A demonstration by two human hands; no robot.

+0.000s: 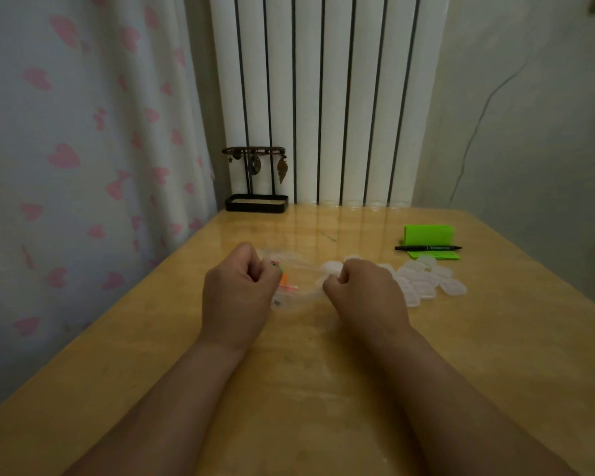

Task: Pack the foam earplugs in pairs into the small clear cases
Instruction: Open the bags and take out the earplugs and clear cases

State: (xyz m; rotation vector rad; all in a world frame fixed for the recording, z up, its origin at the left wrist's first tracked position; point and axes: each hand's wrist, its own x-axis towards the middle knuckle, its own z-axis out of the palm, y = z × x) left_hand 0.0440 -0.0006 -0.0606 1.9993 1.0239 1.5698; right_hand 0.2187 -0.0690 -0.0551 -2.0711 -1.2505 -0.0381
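Observation:
A clear plastic bag [298,285] lies on the wooden table [323,389] between my two hands. Orange, pink and green foam earplugs [285,283] show through it near my left hand. My left hand [237,286] is curled and grips the bag's left side. My right hand [364,290] is curled and pinches the bag's right side. Several small clear cases [426,280] lie in a loose heap just right of my right hand. My fingertips are hidden behind my knuckles.
A green sticky-note pad [428,235] with a black pen [428,248] across it lies at the back right. A black jewellery stand [256,180] stands at the back left corner, before a white radiator [323,97]. A heart-print curtain [83,149] hangs left.

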